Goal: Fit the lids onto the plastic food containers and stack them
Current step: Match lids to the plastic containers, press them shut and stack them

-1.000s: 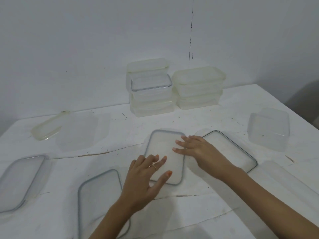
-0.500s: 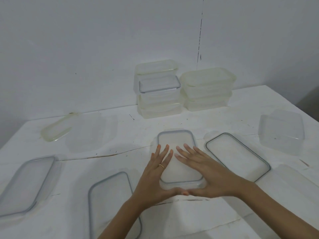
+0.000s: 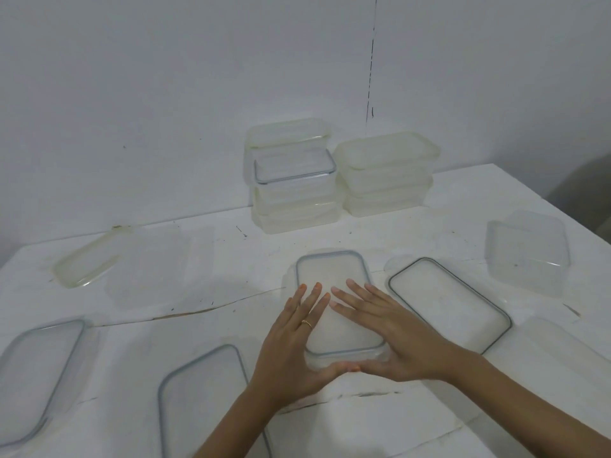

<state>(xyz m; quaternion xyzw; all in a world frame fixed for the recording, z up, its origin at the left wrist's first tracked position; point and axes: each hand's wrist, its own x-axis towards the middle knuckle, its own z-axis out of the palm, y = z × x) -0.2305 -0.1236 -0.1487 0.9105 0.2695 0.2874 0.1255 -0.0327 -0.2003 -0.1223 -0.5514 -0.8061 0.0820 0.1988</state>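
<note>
A clear rectangular container with a grey-rimmed lid (image 3: 334, 276) on it sits at the middle of the white table (image 3: 231, 266). My left hand (image 3: 294, 338) lies flat on the lid's left side, fingers straight, thumb along the near edge. My right hand (image 3: 386, 328) presses flat on the right side, its thumb meeting the left one. Loose grey-rimmed lids lie at the right (image 3: 449, 305), front centre (image 3: 198, 401) and far left (image 3: 36, 375). Two stacks of lidded containers (image 3: 294, 190) (image 3: 386, 173) stand at the back by the wall.
An open clear container (image 3: 525, 252) rests at the right. A yellowish lid (image 3: 86, 259) and a faint clear container (image 3: 148, 262) lie at the back left. Another clear piece (image 3: 568, 358) sits near the front right edge.
Both hands have moved onto the lid and flattened, thumbs meeting at its near edge. The lid has turned from slanted to square over the container. Between half a second ago and now, little differs.
</note>
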